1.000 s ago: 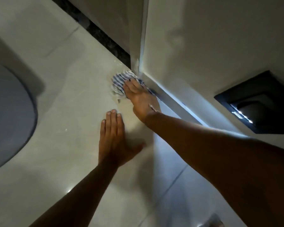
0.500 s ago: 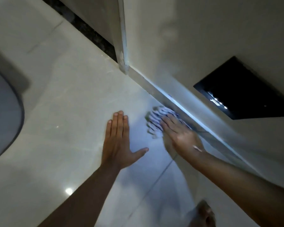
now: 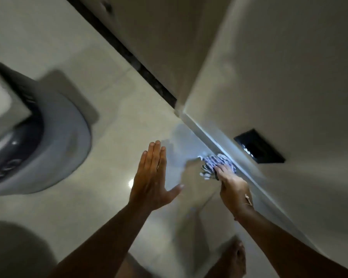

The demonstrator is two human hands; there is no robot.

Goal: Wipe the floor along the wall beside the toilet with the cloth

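A blue-and-white striped cloth (image 3: 213, 163) lies bunched on the pale tiled floor (image 3: 113, 117), right against the skirting of the white wall (image 3: 269, 77). My right hand (image 3: 232, 187) presses down on the cloth's near side, fingers on top of it. Flat on the floor to the left of the cloth rests my left hand (image 3: 152, 177), fingers together and thumb spread, holding nothing. The grey toilet (image 3: 48, 141) stands at the left, well apart from both hands.
A black recessed panel (image 3: 259, 146) with small lights sits low in the wall above the cloth. A dark strip (image 3: 129, 55) runs along the floor under a door-like panel, ending at the wall corner (image 3: 179, 111). My bare foot (image 3: 235, 255) shows at the bottom.
My right hand dragged the cloth from the wall corner back along the skirting toward me. The view has pulled back and the toilet shows more. My left hand stays flat on the floor.
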